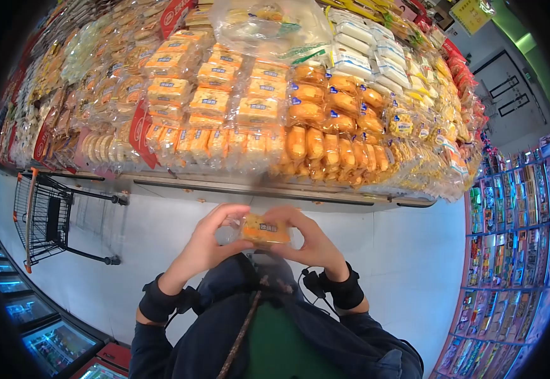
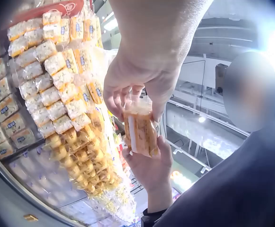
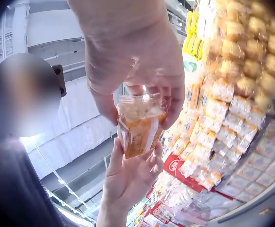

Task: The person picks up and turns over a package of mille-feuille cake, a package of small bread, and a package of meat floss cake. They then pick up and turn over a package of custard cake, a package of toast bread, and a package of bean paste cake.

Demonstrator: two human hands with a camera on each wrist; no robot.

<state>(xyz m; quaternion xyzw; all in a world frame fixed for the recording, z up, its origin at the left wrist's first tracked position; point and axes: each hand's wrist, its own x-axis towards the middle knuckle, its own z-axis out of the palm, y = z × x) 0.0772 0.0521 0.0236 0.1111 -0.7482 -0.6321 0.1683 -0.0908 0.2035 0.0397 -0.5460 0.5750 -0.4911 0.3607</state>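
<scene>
Between both hands is a small packaged cake (image 1: 265, 230) in clear wrap with orange and blue print, held in front of the body. My left hand (image 1: 210, 237) grips one end, thumb along the near side. The other end is gripped by my right hand (image 1: 309, 239), its fingers over the far side. In the left wrist view the orange-and-white side of the packaged cake (image 2: 141, 132) faces the camera, and the left fingers curl around its top. The right wrist view shows a crimped wrapper end on the packaged cake (image 3: 139, 125), with pale crumbly topping under the film.
A long display counter (image 1: 249, 189) of wrapped breads runs ahead, with matching orange-printed packs (image 1: 215, 69) and golden rolls (image 1: 306, 95). A black shopping cart (image 1: 54, 218) stands left on the white floor (image 1: 407, 252). Freezers (image 1: 54, 344) lie lower left; goods shelves (image 1: 508, 252) line the right.
</scene>
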